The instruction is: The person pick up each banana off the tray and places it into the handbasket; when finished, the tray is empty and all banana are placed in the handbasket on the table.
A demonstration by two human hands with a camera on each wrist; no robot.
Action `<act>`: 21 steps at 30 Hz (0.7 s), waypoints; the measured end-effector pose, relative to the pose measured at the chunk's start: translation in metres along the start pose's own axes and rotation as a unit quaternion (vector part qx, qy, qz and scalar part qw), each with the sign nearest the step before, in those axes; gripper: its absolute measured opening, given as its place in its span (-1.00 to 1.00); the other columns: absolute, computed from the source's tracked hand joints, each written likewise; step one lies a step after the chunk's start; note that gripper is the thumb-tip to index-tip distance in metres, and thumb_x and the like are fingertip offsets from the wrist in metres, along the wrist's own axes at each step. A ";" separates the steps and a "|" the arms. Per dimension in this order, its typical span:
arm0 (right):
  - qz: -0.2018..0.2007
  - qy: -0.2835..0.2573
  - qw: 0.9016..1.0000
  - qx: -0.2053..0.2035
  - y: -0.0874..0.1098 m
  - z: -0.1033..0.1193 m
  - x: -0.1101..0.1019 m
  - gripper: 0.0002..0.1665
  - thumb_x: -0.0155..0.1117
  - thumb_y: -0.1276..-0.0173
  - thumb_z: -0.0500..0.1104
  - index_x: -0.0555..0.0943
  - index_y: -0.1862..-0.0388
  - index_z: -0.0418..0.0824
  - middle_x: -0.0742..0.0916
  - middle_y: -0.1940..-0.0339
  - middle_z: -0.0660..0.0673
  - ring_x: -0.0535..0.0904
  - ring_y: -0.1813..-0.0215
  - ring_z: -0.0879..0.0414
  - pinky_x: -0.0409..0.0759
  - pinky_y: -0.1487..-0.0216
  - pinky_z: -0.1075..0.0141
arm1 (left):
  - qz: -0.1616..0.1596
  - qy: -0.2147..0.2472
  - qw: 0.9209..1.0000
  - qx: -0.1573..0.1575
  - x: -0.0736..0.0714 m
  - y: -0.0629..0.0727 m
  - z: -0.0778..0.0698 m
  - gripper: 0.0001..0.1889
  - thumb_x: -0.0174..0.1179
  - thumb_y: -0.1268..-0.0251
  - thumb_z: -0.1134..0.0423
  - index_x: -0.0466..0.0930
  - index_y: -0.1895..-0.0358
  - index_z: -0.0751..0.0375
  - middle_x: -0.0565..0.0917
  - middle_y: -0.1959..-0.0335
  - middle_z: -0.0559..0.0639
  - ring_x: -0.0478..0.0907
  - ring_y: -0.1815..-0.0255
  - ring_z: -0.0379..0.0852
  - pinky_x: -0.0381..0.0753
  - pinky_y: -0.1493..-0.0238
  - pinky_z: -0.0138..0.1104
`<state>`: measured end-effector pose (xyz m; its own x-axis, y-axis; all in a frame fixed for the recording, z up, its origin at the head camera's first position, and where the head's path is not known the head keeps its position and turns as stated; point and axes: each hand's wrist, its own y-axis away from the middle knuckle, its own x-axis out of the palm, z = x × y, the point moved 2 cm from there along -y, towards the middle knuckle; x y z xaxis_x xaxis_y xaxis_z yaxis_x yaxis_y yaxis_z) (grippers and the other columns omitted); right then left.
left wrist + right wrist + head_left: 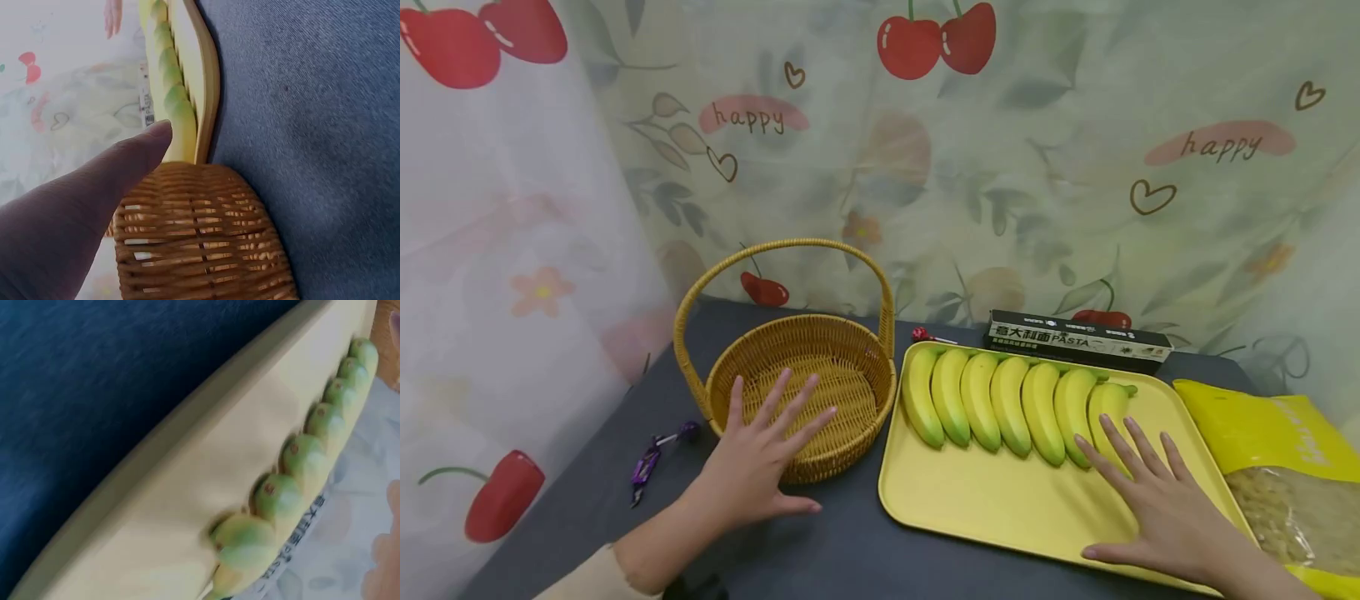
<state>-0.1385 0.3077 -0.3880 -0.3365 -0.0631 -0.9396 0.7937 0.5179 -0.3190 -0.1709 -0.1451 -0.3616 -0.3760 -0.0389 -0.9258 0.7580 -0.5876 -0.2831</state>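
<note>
My left hand (760, 467) is spread wide in front of a wicker basket (857, 442) with a tall arched handle, holding nothing. In the left wrist view its thumb (119, 169) stretches across the basket's woven side (206, 244). My right hand (1157, 508), fingers also spread, hovers above the front right part of a yellow tray (985, 508). A row of several bananas (1011, 404), yellow with green tips, lies side by side along the tray's back half. The rightmost banana (244, 544) is nearest to the right hand, whose fingers partly cover it in the head view.
Behind the tray stands a black pasta box (1075, 342), with a red lollipop (921, 334) to its left. A yellow bag (1285, 458) lies at the right. A purple lollipop (688, 431) and a purple-wrapped candy (643, 467) lie left of the basket. A printed curtain (835, 167) hangs behind.
</note>
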 end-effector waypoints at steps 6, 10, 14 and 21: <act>0.018 -0.021 1.000 0.004 -0.019 0.012 0.004 0.26 0.26 0.13 0.50 0.03 -0.50 0.04 -0.16 -0.55 -0.10 -0.55 -0.50 0.09 -0.68 -0.41 0.08 | 0.008 0.023 1.000 -0.002 -0.003 -0.003 -0.004 0.13 0.13 0.33 -0.58 0.04 -0.45 -0.21 -0.21 -0.53 0.05 -0.39 -0.51 0.19 -0.54 -0.25 0.36; 0.051 -0.072 0.996 0.034 -0.041 0.022 0.002 0.21 0.24 0.00 0.43 -0.09 -0.51 0.09 -0.23 -0.54 -0.09 -0.56 -0.50 0.06 -0.69 -0.40 0.06 | -0.026 0.050 0.998 -0.028 -0.006 -0.005 0.000 0.05 -0.01 0.15 -0.58 0.01 -0.46 -0.16 -0.32 -0.53 0.04 -0.42 -0.52 0.16 -0.37 -0.24 0.41; 0.071 -0.147 0.985 0.060 -0.069 0.034 0.000 0.11 0.18 -0.16 0.33 -0.19 -0.52 0.12 -0.28 -0.53 -0.08 -0.53 -0.51 -0.03 -0.49 -0.40 -0.19 | -0.153 0.115 0.979 -0.075 -0.006 -0.004 0.006 -0.10 -0.25 -0.16 -0.47 0.06 -0.45 0.06 -0.32 -0.52 0.17 -0.39 -0.52 0.15 -0.23 -0.23 0.42; 0.079 -0.240 0.966 0.063 -0.121 0.056 0.011 0.07 0.14 -0.24 0.27 -0.22 -0.52 0.06 -0.33 -0.51 -0.12 -0.49 -0.50 -0.18 -0.33 -0.35 -0.32 | -0.356 0.161 0.909 -0.146 0.000 0.003 0.019 -0.19 -0.13 -0.30 -0.25 0.05 -0.42 0.29 -0.37 -0.51 0.19 -0.44 -0.52 0.14 -0.51 -0.34 0.23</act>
<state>-0.2100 0.1967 -0.3665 0.0433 -0.3954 -0.9175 0.8817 0.4470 -0.1510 -0.1789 -0.1621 -0.3582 -0.6865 0.5335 -0.4940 0.5107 -0.1299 -0.8499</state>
